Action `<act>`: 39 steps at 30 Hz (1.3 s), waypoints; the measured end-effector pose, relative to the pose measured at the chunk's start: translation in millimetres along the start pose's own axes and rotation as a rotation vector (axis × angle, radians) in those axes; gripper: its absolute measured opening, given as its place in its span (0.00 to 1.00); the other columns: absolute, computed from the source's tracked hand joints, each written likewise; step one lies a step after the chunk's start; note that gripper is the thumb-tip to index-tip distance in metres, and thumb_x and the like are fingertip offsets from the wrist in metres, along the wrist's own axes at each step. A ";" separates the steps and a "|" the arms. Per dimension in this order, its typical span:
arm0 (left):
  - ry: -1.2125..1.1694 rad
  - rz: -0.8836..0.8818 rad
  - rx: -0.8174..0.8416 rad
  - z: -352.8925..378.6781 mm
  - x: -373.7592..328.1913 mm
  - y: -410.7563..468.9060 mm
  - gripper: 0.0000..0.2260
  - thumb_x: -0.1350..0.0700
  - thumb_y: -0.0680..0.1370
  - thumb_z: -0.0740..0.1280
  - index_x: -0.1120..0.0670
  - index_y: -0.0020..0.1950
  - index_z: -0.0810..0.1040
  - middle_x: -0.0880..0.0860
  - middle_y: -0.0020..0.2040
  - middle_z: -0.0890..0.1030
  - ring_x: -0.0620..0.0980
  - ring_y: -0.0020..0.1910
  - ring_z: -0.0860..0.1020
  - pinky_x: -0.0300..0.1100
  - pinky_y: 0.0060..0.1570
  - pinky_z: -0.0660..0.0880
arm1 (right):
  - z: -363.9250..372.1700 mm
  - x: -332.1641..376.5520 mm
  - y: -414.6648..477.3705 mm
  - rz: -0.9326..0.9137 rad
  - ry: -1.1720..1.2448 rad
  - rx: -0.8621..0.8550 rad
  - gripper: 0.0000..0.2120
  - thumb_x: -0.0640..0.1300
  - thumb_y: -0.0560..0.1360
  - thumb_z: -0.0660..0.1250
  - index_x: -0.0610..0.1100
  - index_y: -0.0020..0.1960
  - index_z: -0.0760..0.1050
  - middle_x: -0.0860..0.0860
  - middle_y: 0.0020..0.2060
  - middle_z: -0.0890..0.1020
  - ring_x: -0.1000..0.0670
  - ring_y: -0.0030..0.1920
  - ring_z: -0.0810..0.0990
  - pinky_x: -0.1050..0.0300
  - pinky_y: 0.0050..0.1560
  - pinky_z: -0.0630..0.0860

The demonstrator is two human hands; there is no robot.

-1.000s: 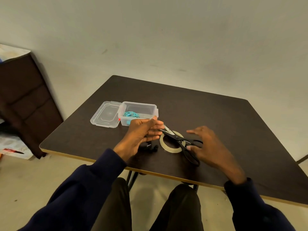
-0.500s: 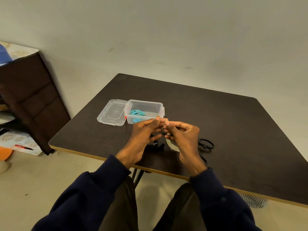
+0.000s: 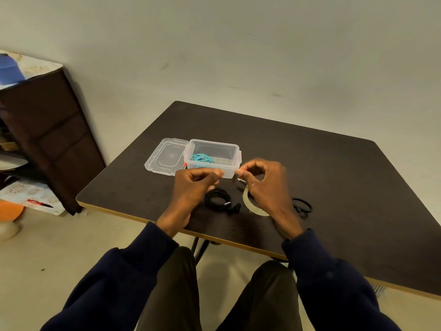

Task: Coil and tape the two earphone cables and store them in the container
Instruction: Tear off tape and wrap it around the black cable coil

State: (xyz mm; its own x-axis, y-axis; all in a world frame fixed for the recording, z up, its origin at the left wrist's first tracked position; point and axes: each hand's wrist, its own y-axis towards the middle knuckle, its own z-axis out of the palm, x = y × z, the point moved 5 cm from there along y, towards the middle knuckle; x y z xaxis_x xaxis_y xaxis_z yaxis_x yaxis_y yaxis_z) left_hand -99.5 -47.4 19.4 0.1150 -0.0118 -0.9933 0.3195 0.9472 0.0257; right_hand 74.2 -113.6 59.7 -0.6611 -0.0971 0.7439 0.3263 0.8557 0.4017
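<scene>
Cable (image 3: 218, 199) lies coiled on the table (image 3: 334, 187); left hand (image 3: 191, 187) and right hand (image 3: 265, 187) pinch fingers closed, apparently stretching a tape strip to bind it.

Table (image 3: 310, 163): dark brown top, light edge band, black legs underneath. On it, far left: clear container (image 3: 205, 170), lid (image 3: 164, 155) folded flat to its left and touching it. Nearer the front edge, left to right: coiled black earphone cable (image 3: 218, 199), tape roll (image 3: 253, 209) just beside it, lying flat, partly hidden. Black scissors (image 3: 301, 206) cross the roll, handles right of it, blade tip near the container.
</scene>
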 end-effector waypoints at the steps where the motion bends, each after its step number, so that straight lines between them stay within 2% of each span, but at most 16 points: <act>1: 0.092 0.034 -0.039 -8.1 1.1 2.1 0.11 0.52 0.75 0.74 0.53 0.56 0.84 0.49 0.55 0.85 0.48 0.52 0.84 0.42 0.51 0.82 | 1.2 -0.6 1.7 -0.015 -0.040 0.025 0.04 0.45 0.75 0.74 0.45 0.48 0.84 0.56 0.43 0.84 0.63 0.43 0.81 0.76 0.41 0.74; 3: 0.324 0.080 -0.091 -20.8 5.5 7.3 0.12 0.50 0.75 0.73 0.52 0.57 0.84 0.48 0.56 0.84 0.45 0.51 0.83 0.35 0.47 0.80 | 3.9 -2.4 4.4 -0.046 -0.146 0.084 0.05 0.46 0.75 0.74 0.46 0.49 0.84 0.55 0.46 0.84 0.63 0.44 0.81 0.77 0.42 0.73; 5: 0.593 0.084 -0.076 -23.3 13.5 11.0 0.15 0.48 0.75 0.74 0.52 0.59 0.81 0.48 0.55 0.83 0.41 0.49 0.81 0.33 0.47 0.78 | 6.4 -4.3 6.6 -0.069 -0.246 0.143 0.05 0.46 0.75 0.74 0.47 0.50 0.83 0.54 0.48 0.84 0.59 0.46 0.81 0.74 0.44 0.74; 7: 0.782 0.080 -0.060 -18.1 20.6 11.2 0.18 0.45 0.73 0.74 0.54 0.58 0.80 0.50 0.52 0.81 0.42 0.47 0.78 0.37 0.49 0.78 | 9.2 -3.8 8.3 -0.083 -0.307 0.187 0.05 0.47 0.75 0.74 0.47 0.49 0.83 0.53 0.49 0.84 0.57 0.47 0.80 0.70 0.46 0.75; 9: 0.906 0.127 -0.069 -9.7 21.6 10.7 0.17 0.44 0.72 0.75 0.55 0.52 0.81 0.52 0.50 0.80 0.46 0.49 0.77 0.44 0.53 0.78 | 11.7 -3.5 8.2 -0.104 -0.351 0.215 0.06 0.48 0.74 0.75 0.48 0.49 0.83 0.53 0.49 0.83 0.56 0.47 0.79 0.66 0.48 0.77; 13: 1.073 0.155 -0.032 1.5 22.9 16.9 0.15 0.45 0.72 0.76 0.52 0.52 0.79 0.52 0.56 0.78 0.49 0.56 0.74 0.45 0.56 0.76 | 16.4 -6.3 6.8 -0.150 -0.399 0.244 0.06 0.49 0.73 0.76 0.51 0.48 0.81 0.54 0.50 0.82 0.56 0.49 0.78 0.59 0.52 0.79; 16: 1.048 0.121 0.028 7.3 20.8 22.6 0.12 0.51 0.72 0.77 0.53 0.52 0.80 0.52 0.52 0.80 0.48 0.52 0.77 0.46 0.53 0.79 | 17.8 -9.2 6.0 -0.165 -0.429 0.247 0.06 0.49 0.73 0.76 0.53 0.46 0.79 0.54 0.51 0.82 0.57 0.51 0.76 0.59 0.54 0.78; 18: 0.962 0.095 0.038 7.2 18.0 23.8 0.10 0.53 0.73 0.77 0.52 0.50 0.80 0.51 0.49 0.81 0.46 0.47 0.79 0.41 0.49 0.80 | 19.3 -9.2 4.3 -0.179 -0.443 0.249 0.07 0.50 0.73 0.76 0.54 0.45 0.78 0.55 0.52 0.82 0.57 0.52 0.75 0.59 0.54 0.78; 21: 0.796 0.073 0.022 4.0 13.9 24.4 0.08 0.54 0.72 0.77 0.49 0.44 0.79 0.49 0.44 0.82 0.44 0.43 0.81 0.37 0.45 0.79 | 19.8 -10.3 3.4 -0.171 -0.461 0.251 0.07 0.50 0.73 0.76 0.54 0.45 0.78 0.55 0.51 0.81 0.56 0.52 0.75 0.57 0.55 0.79; 23: 0.714 0.063 0.017 1.9 14.9 24.3 0.09 0.54 0.72 0.78 0.49 0.45 0.78 0.49 0.42 0.82 0.44 0.42 0.81 0.37 0.46 0.80 | 20.1 -10.8 3.6 -0.166 -0.474 0.255 0.07 0.50 0.73 0.76 0.54 0.45 0.78 0.55 0.51 0.81 0.56 0.52 0.75 0.56 0.55 0.79; 26: 0.735 0.051 0.081 4.2 23.0 24.2 0.14 0.55 0.72 0.77 0.51 0.55 0.78 0.48 0.46 0.81 0.43 0.44 0.80 0.36 0.47 0.78 | 21.1 -12.8 2.5 -0.165 -0.476 0.254 0.07 0.50 0.73 0.76 0.53 0.46 0.78 0.54 0.51 0.81 0.56 0.52 0.75 0.56 0.54 0.78; 29: 0.876 0.094 0.163 11.8 28.4 26.0 0.17 0.55 0.73 0.77 0.50 0.61 0.80 0.49 0.55 0.81 0.42 0.50 0.77 0.34 0.50 0.74 | 21.4 -16.5 1.6 -0.153 -0.464 0.240 0.07 0.50 0.73 0.75 0.51 0.47 0.79 0.53 0.51 0.81 0.54 0.52 0.76 0.56 0.54 0.78; 32: 0.955 0.162 0.226 20.3 24.7 29.3 0.16 0.54 0.74 0.75 0.47 0.62 0.81 0.50 0.62 0.79 0.47 0.60 0.76 0.45 0.61 0.75 | 19.8 -18.0 3.1 -0.150 -0.452 0.218 0.07 0.51 0.73 0.75 0.51 0.47 0.79 0.53 0.51 0.82 0.54 0.51 0.76 0.56 0.54 0.79; 34: 0.976 0.205 0.276 25.5 22.6 32.5 0.16 0.53 0.74 0.75 0.46 0.62 0.82 0.50 0.63 0.79 0.48 0.61 0.76 0.49 0.63 0.76 | 16.6 -17.3 3.5 -0.141 -0.441 0.200 0.08 0.51 0.73 0.76 0.52 0.46 0.78 0.53 0.49 0.82 0.55 0.50 0.76 0.57 0.53 0.79; 39: 0.957 0.266 0.350 31.7 22.3 38.1 0.08 0.53 0.75 0.75 0.47 0.53 0.83 0.50 0.61 0.76 0.46 0.59 0.72 0.42 0.60 0.75 | 9.3 -16.7 2.0 -0.124 -0.459 0.203 0.07 0.48 0.73 0.77 0.50 0.46 0.80 0.52 0.49 0.82 0.55 0.50 0.75 0.59 0.52 0.75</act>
State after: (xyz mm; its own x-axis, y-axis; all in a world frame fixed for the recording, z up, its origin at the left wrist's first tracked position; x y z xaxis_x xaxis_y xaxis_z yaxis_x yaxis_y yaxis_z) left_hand -54.9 -21.8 1.8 -0.5208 0.5854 -0.6213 0.6642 0.7351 0.1358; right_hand 79.6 -105.5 43.1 -0.9298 -0.0096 0.3678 0.1195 0.9376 0.3265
